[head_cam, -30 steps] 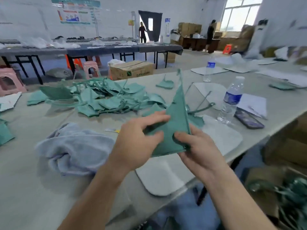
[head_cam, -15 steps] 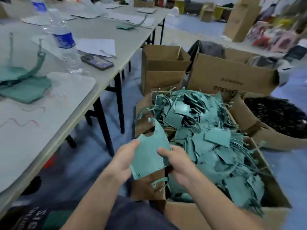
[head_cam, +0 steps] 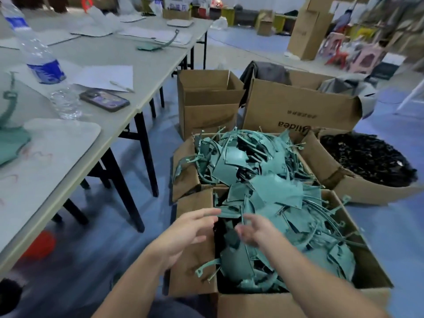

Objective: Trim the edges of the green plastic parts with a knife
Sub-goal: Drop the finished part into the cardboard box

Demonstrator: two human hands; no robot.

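Note:
A cardboard box (head_cam: 195, 267) on the floor in front of me is heaped with several green plastic parts (head_cam: 270, 193). My left hand (head_cam: 183, 235) hovers over the box's left flap with fingers spread and nothing in it. My right hand (head_cam: 257, 230) is just above the pile near the box's left side, fingers loose and empty, blurred by motion. Another green part (head_cam: 11, 138) lies on the table at the far left. No knife is visible.
The grey table (head_cam: 75, 171) runs along the left with a water bottle (head_cam: 43, 63), a phone (head_cam: 104, 100) and white paper (head_cam: 103, 76). More cardboard boxes (head_cam: 206, 99) stand behind, and one at the right holds black pieces (head_cam: 364, 157).
The green part held by both hands half a second ago is no longer in them; both hands are now empty over the box. A second ago they held it over the table.

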